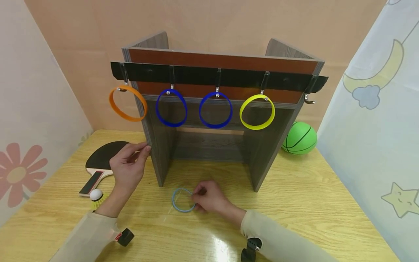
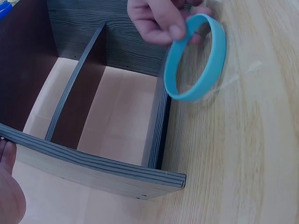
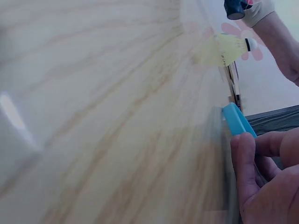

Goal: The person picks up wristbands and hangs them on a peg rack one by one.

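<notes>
My right hand (image 1: pixel 209 196) pinches a light blue wristband (image 1: pixel 174 204) between thumb and fingers, low over the table in front of a grey wooden stand (image 1: pixel 154 145). The left wrist view shows the band (image 2: pixel 217 58) tilted on edge. My left hand (image 1: pixel 129 165) grips the front edge of the stand's left side panel with thumb and fingertips. Along the stand's black strip (image 1: pixel 196 74), metal hooks carry an orange band (image 1: pixel 144 109), two blue bands, one on the left (image 1: pixel 186 109) and one on the right (image 1: pixel 231 109), and a yellow band (image 1: pixel 273 112). The rightmost hook (image 1: pixel 309 100) is bare.
Left of the stand lie a black table tennis bat (image 1: pixel 104 154) and a yellow shuttlecock (image 1: pixel 96 195) with a white head, beside my left forearm. A green ball (image 1: pixel 301 138) sits behind the stand's right side. Printed cloth walls (image 1: pixel 376 145) border the wooden table (image 1: pixel 311 218).
</notes>
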Demonstrator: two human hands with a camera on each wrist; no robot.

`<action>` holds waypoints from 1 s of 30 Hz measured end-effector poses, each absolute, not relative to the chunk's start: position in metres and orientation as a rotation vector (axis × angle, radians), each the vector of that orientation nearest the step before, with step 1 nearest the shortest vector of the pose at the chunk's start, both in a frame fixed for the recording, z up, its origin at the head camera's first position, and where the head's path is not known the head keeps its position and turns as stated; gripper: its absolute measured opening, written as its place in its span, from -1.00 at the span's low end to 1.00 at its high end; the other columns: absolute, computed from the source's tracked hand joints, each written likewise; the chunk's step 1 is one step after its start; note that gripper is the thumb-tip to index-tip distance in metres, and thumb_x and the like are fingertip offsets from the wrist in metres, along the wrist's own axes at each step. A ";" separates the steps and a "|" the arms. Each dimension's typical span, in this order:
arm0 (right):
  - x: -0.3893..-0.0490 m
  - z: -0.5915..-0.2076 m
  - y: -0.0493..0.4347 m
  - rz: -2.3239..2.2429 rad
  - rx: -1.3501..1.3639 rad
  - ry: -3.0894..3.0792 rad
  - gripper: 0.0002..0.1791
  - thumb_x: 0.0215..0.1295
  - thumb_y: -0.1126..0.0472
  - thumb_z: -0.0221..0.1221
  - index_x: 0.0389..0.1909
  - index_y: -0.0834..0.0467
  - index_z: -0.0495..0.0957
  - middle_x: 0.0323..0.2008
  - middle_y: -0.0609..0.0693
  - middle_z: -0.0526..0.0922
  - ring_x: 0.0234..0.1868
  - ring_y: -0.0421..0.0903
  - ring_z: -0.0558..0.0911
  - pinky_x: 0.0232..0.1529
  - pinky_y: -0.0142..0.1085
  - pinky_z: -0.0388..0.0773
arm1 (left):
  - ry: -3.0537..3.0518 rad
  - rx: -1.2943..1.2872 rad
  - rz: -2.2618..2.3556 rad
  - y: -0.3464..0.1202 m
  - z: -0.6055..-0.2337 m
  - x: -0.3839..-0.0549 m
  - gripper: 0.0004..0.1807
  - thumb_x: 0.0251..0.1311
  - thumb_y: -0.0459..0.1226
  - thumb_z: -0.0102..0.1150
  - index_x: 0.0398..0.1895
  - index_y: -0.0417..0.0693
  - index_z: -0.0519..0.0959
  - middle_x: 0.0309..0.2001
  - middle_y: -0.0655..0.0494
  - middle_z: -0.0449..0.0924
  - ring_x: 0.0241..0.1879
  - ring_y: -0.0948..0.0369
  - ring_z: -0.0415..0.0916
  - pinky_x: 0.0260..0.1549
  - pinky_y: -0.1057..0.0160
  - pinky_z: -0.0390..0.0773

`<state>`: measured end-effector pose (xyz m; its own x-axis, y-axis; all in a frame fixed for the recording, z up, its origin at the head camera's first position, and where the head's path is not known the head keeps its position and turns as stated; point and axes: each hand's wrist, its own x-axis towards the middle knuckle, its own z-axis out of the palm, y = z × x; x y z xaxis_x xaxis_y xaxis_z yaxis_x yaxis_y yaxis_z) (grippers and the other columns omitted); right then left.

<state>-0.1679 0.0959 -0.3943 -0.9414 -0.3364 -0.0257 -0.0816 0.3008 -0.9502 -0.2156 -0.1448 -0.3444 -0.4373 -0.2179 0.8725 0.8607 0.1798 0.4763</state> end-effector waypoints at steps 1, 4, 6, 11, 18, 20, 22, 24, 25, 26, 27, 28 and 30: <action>-0.166 -0.392 0.098 -1.711 -0.383 2.324 -0.94 0.13 0.42 0.24 -0.43 0.31 0.53 -0.58 0.09 0.57 -0.65 -0.04 0.61 -0.65 -0.22 0.62 | -1.511 -0.643 -1.437 -0.145 -0.345 -0.216 -0.84 -0.12 -0.75 0.22 -0.42 -0.53 0.62 -0.51 -0.20 0.58 -0.46 0.28 0.57 -0.34 0.42 0.61; -0.162 -0.387 0.104 -1.749 -0.391 2.263 -0.93 0.14 0.42 0.24 -0.41 0.32 0.53 -0.54 0.12 0.58 -0.58 0.01 0.63 -0.59 -0.19 0.64 | -1.509 -0.641 -1.437 -0.145 -0.345 -0.216 -0.84 -0.13 -0.75 0.22 -0.42 -0.54 0.62 -0.51 -0.20 0.57 -0.46 0.28 0.56 -0.34 0.42 0.61; -0.159 -0.383 0.109 -1.770 -0.408 2.232 -0.93 0.15 0.43 0.24 -0.41 0.34 0.52 -0.51 0.13 0.58 -0.54 0.05 0.65 -0.55 -0.18 0.65 | -1.507 -0.643 -1.440 -0.145 -0.345 -0.216 -0.84 -0.13 -0.75 0.22 -0.42 -0.54 0.62 -0.51 -0.21 0.57 -0.45 0.28 0.56 -0.34 0.42 0.61; -0.152 -0.375 0.124 -1.789 -0.453 2.177 -0.92 0.16 0.45 0.23 -0.39 0.37 0.50 -0.43 0.12 0.55 -0.42 0.12 0.66 -0.47 -0.19 0.66 | -1.506 -0.649 -1.445 -0.144 -0.343 -0.215 -0.84 -0.12 -0.75 0.21 -0.42 -0.54 0.62 -0.51 -0.21 0.57 -0.45 0.28 0.56 -0.34 0.41 0.61; -0.142 -0.353 0.142 -1.852 -0.462 2.077 -0.86 0.14 0.43 0.26 -0.33 0.42 0.51 -0.37 0.14 0.56 -0.30 0.27 0.65 -0.35 -0.04 0.66 | -1.496 -0.657 -1.448 -0.145 -0.345 -0.216 -0.86 -0.11 -0.74 0.22 -0.42 -0.54 0.62 -0.50 -0.23 0.57 -0.44 0.27 0.57 -0.34 0.41 0.62; -0.140 -0.346 0.146 -1.861 -0.483 2.059 -0.86 0.14 0.43 0.26 -0.34 0.42 0.51 -0.36 0.15 0.57 -0.27 0.30 0.64 -0.31 0.02 0.64 | -1.497 -0.653 -1.447 -0.145 -0.345 -0.216 -0.85 -0.11 -0.74 0.22 -0.42 -0.54 0.62 -0.50 -0.21 0.57 -0.45 0.27 0.57 -0.34 0.41 0.61; -0.137 -0.340 0.150 -1.869 -0.504 2.039 -0.87 0.15 0.44 0.25 -0.34 0.43 0.51 -0.36 0.17 0.58 -0.26 0.32 0.63 -0.29 0.06 0.62 | -1.497 -0.652 -1.450 -0.145 -0.345 -0.217 -0.85 -0.12 -0.75 0.22 -0.42 -0.54 0.62 -0.50 -0.19 0.58 -0.45 0.27 0.56 -0.34 0.41 0.61; -0.135 -0.334 0.155 -1.884 -0.516 2.020 -0.90 0.14 0.44 0.25 -0.37 0.39 0.53 -0.36 0.20 0.59 -0.26 0.31 0.63 -0.28 0.09 0.61 | -1.496 -0.651 -1.454 -0.145 -0.346 -0.217 -0.84 -0.12 -0.75 0.22 -0.42 -0.54 0.62 -0.50 -0.19 0.58 -0.45 0.27 0.56 -0.35 0.42 0.61; -0.134 -0.332 0.158 -1.893 -0.526 2.014 -0.93 0.15 0.45 0.25 -0.38 0.36 0.54 -0.36 0.21 0.60 -0.26 0.31 0.64 -0.28 0.09 0.61 | -1.495 -0.653 -1.456 -0.146 -0.346 -0.217 -0.84 -0.12 -0.75 0.22 -0.42 -0.54 0.62 -0.50 -0.19 0.58 -0.45 0.27 0.56 -0.35 0.42 0.61; -0.133 -0.330 0.161 -1.908 -0.540 2.007 -0.95 0.14 0.46 0.24 -0.40 0.34 0.54 -0.36 0.23 0.60 -0.26 0.30 0.64 -0.27 0.10 0.61 | -1.493 -0.654 -1.458 -0.146 -0.346 -0.217 -0.84 -0.12 -0.75 0.22 -0.42 -0.55 0.62 -0.50 -0.19 0.57 -0.45 0.27 0.56 -0.35 0.42 0.61; -0.132 -0.327 0.164 -1.925 -0.542 1.995 -0.95 0.14 0.47 0.23 -0.40 0.32 0.55 -0.36 0.25 0.60 -0.27 0.29 0.65 -0.27 0.10 0.61 | -1.493 -0.656 -1.458 -0.146 -0.346 -0.217 -0.84 -0.12 -0.75 0.21 -0.42 -0.55 0.62 -0.50 -0.20 0.57 -0.45 0.27 0.56 -0.35 0.42 0.61; -0.131 -0.326 0.168 -1.939 -0.549 1.993 -0.94 0.14 0.48 0.23 -0.41 0.30 0.55 -0.36 0.26 0.61 -0.28 0.26 0.65 -0.27 0.10 0.61 | -1.493 -0.658 -1.457 -0.146 -0.346 -0.217 -0.85 -0.12 -0.76 0.21 -0.42 -0.55 0.61 -0.51 -0.20 0.57 -0.45 0.27 0.56 -0.36 0.42 0.61; -0.131 -0.322 0.174 -1.956 -0.566 2.000 -0.93 0.13 0.48 0.24 -0.42 0.29 0.55 -0.37 0.27 0.62 -0.30 0.23 0.67 -0.28 0.09 0.61 | -1.491 -0.659 -1.456 -0.146 -0.346 -0.218 -0.85 -0.12 -0.76 0.21 -0.43 -0.56 0.61 -0.51 -0.21 0.57 -0.46 0.27 0.56 -0.36 0.42 0.61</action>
<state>-0.1306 0.1741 -0.3223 -0.8821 -0.4662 0.0675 -0.0779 0.0030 -0.9970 -0.2181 -0.1462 -0.3462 -0.4334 -0.2197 0.8740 0.8686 0.1568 0.4701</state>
